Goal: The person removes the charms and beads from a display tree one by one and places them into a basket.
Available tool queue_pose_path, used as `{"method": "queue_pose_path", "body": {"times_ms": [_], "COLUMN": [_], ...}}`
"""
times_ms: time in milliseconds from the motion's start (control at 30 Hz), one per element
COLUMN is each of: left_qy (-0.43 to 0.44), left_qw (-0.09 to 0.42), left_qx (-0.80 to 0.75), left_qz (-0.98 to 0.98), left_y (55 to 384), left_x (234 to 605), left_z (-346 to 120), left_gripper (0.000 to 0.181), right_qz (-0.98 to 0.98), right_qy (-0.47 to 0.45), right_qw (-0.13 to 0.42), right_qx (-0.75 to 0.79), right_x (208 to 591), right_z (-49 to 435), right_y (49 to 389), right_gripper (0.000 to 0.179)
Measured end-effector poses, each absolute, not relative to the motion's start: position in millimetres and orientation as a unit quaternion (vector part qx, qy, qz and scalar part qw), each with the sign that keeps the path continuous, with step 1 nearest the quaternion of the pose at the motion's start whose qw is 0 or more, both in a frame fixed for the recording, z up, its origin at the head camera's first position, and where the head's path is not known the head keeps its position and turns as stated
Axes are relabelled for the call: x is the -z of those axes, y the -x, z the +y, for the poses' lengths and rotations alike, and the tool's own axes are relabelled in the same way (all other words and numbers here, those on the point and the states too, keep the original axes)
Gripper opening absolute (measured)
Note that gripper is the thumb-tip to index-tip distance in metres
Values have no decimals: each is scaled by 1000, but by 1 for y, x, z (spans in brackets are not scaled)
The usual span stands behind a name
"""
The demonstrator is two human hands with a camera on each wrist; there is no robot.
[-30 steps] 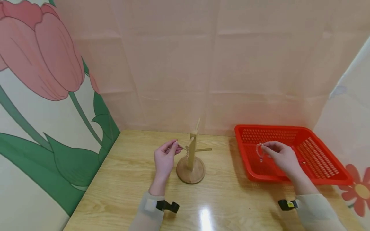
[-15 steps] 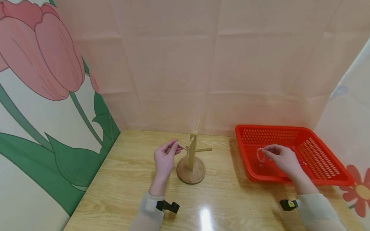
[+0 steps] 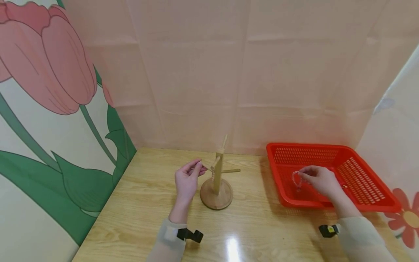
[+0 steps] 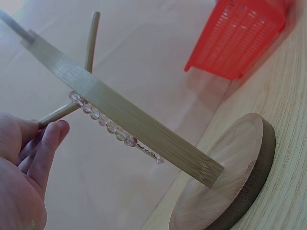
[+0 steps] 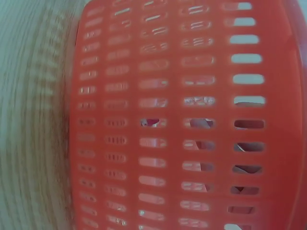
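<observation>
A wooden stand (image 3: 216, 180) with a round base and several side pegs stands on the table. The thumb and fingers of my left hand (image 3: 186, 182) pinch the tip of its left peg (image 4: 60, 114). From that peg, against the post, hangs a clear beaded bracelet (image 4: 111, 128). Over on the right, my right hand (image 3: 322, 181) pinches a second beaded bracelet (image 3: 294, 178) by its upper edge, and the loop dangles inside the red basket (image 3: 275, 178). In the right wrist view the basket's slotted wall hides most of that hand.
Small pieces, one a shiny bit (image 3: 344, 186), lie in the basket beside the right hand. The light wood table (image 3: 255, 222) reaches back to a pink cloth backdrop (image 3: 196, 91). A tulip-printed panel (image 3: 49, 127) borders the left side.
My right hand has shifted slightly, and the bracelet in it now hangs a little lower in the basket. My left hand has stayed on the peg.
</observation>
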State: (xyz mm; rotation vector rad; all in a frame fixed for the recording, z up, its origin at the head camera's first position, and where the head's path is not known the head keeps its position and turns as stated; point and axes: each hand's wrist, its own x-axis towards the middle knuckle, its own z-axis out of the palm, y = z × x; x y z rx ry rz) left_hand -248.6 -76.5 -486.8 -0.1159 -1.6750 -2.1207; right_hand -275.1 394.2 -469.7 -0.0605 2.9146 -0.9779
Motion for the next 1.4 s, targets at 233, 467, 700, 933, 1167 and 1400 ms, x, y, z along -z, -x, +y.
{"method": "queue_pose_path", "body": {"times_ms": [233,467,700,933,1167,1400], "left_qy": [36,35,28,31,33,37], "left_qw": [220,216,212,214,215,216], "left_qx": [766,769,769,770,771,768], "left_qz": [-604,-601,-602,-601,-598,-601], "left_y": [247,247,247,247,247,247], "left_x": [486,485,484,484,485,486], "left_z": [-75,-75,-75,-75,-75,-75], "left_gripper": [17,17,16,17,17,17], "right_qz": [952,952,952,949,950,949], "right_qy": [18,6,1,-17,-17,-20], "right_qw": [46,54,47,42,43,43], "right_qx": [303,300,302,311,309,313], "right_x": [471,471,473,467,465,464], "right_z": [400,410,417,421,422,421], "right_y": [281,283,282,278,276,276], "right_gripper": [37,40,42,50,51,51]}}
